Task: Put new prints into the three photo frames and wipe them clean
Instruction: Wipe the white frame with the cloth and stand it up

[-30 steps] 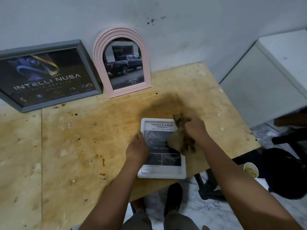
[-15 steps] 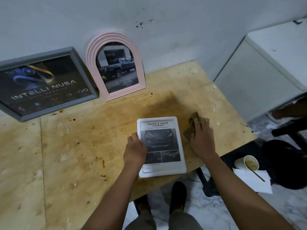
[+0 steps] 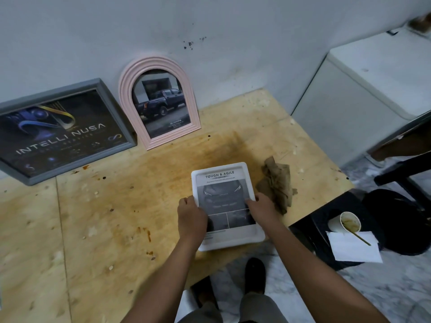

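Observation:
A white photo frame (image 3: 224,173) with a "Tough & Agile" car print lies at the front edge of the plywood table (image 3: 116,217). My left hand (image 3: 191,215) grips its left side and my right hand (image 3: 262,207) grips its right side. A crumpled brown cloth (image 3: 277,185) lies on the table just right of the frame, beside my right hand and free of it. A pink arched frame (image 3: 161,101) with a truck print and a grey frame (image 3: 63,131) with a dark "Intelli Nusa" print lean against the wall at the back.
A white cabinet (image 3: 373,89) stands to the right of the table. On the floor at the right are a black stool (image 3: 326,229), a used paper cup (image 3: 346,222) with a stick, and a white paper (image 3: 354,248). My feet show below the table edge.
My right hand wiped the white frame with the cloth, laid the cloth on the table to the right, let go of it, and now holds the frame's right side.

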